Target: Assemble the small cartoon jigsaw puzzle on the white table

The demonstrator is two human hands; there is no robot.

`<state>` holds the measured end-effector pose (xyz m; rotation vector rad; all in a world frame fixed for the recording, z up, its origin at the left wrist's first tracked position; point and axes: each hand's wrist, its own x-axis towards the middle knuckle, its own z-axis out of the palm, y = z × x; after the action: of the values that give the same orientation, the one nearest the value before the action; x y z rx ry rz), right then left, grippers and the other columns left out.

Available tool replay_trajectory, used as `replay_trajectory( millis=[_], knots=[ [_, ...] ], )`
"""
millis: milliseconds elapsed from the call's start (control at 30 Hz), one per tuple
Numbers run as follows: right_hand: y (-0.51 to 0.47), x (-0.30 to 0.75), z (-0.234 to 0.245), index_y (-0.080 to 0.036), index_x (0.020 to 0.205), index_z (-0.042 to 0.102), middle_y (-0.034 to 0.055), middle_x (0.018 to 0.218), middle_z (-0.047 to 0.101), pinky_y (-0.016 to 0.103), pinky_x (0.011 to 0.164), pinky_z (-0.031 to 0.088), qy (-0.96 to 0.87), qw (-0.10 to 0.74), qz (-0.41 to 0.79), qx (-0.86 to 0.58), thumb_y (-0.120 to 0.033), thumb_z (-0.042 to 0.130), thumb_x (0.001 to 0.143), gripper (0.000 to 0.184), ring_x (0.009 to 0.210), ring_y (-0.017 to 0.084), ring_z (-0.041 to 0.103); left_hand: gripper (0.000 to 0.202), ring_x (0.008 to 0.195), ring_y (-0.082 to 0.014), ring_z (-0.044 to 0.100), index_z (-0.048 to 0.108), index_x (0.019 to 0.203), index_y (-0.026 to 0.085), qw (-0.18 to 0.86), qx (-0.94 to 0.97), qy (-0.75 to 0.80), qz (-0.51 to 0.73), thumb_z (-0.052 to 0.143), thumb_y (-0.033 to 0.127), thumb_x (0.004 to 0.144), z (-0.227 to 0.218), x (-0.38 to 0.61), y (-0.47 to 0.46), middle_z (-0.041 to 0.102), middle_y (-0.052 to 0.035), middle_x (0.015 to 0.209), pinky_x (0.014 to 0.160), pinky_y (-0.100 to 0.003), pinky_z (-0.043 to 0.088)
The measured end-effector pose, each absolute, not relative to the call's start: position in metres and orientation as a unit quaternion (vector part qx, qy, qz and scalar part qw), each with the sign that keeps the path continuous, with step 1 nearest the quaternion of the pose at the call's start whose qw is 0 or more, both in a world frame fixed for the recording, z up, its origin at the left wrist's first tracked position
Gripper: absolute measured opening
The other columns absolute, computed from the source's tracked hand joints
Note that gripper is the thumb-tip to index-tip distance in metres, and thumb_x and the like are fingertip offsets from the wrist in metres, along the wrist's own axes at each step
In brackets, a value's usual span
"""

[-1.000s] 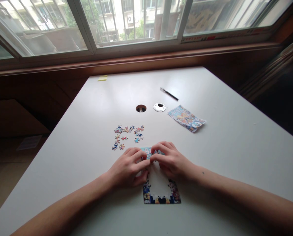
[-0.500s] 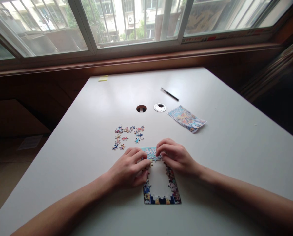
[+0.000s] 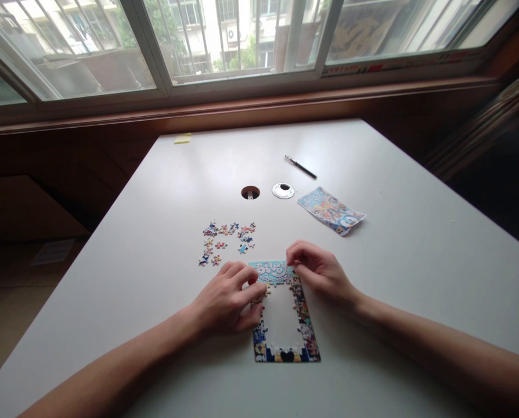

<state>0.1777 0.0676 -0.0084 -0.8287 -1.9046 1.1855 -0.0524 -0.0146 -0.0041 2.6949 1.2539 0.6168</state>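
Note:
A jigsaw puzzle lies flat on the white table, its border joined into a rectangle with bare tabletop in the middle. Along its top runs a light-blue strip with lettering. My left hand has bent fingers and thumb on the puzzle's left side, hiding part of that edge. At the upper right corner, my right hand is closed, with its fingertips pressed together on the border. Whether a loose piece is between those fingertips is hidden. Several loose puzzle pieces lie in a group beyond my left hand.
A printed picture sheet lies beyond my right hand. Farther back are a black pen, a round metal cap and a cable hole in the table. A yellow sticky note sits at the far edge.
My right hand has slid right along the puzzle's top strip to the upper right corner, uncovering more lettering. My left hand has stayed in place.

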Motion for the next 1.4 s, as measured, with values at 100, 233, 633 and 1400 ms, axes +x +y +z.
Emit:
replay_trajectory(
  millis=[100, 233, 633, 1400],
  knots=[
    [0.0682, 0.1779, -0.0089, -0.02, 0.081, 0.059, 0.0012, 0.08, 0.056, 0.03, 0.067, 0.041, -0.731, 0.369, 0.471, -0.328, -0.005, 0.049, 0.079, 0.018, 0.074, 0.017, 0.051, 0.018, 0.086, -0.0214, 0.047, 0.064, 0.097, 0.017, 0.047, 0.887, 0.413, 0.199, 0.057, 0.025, 0.083, -0.0038, -0.0523, -0.0144, 0.055, -0.0077, 0.092, 0.077, -0.037, 0.041],
    [0.0683, 0.178, -0.0086, -0.02, 0.082, 0.058, 0.001, 0.08, 0.056, 0.03, 0.068, 0.041, -0.728, 0.365, 0.475, -0.334, -0.006, 0.049, 0.08, 0.017, 0.074, 0.017, 0.052, 0.018, 0.084, -0.0208, 0.046, 0.063, 0.097, 0.017, 0.045, 0.889, 0.412, 0.196, 0.056, 0.025, 0.083, -0.0031, -0.0521, -0.0144, 0.054, -0.0073, 0.091, 0.077, -0.036, 0.04],
    [0.069, 0.1781, -0.0101, -0.02, 0.083, 0.058, 0.0007, 0.079, 0.056, 0.03, 0.067, 0.041, -0.726, 0.356, 0.477, -0.344, -0.007, 0.05, 0.08, 0.016, 0.073, 0.016, 0.052, 0.016, 0.084, -0.0204, 0.047, 0.062, 0.097, 0.018, 0.047, 0.89, 0.412, 0.189, 0.056, 0.025, 0.083, -0.0023, -0.052, -0.0138, 0.056, -0.0066, 0.091, 0.078, -0.036, 0.039],
    [0.0682, 0.1772, -0.0094, -0.019, 0.084, 0.057, 0.0011, 0.081, 0.057, 0.028, 0.069, 0.043, -0.71, 0.372, 0.487, -0.348, -0.003, 0.047, 0.076, 0.021, 0.076, 0.016, 0.054, 0.006, 0.078, -0.0189, 0.045, 0.047, 0.081, 0.018, 0.076, 0.882, 0.428, 0.183, 0.047, 0.013, 0.079, -0.0036, -0.0552, -0.0109, 0.053, -0.0043, 0.081, 0.075, -0.035, 0.036]
  ],
)
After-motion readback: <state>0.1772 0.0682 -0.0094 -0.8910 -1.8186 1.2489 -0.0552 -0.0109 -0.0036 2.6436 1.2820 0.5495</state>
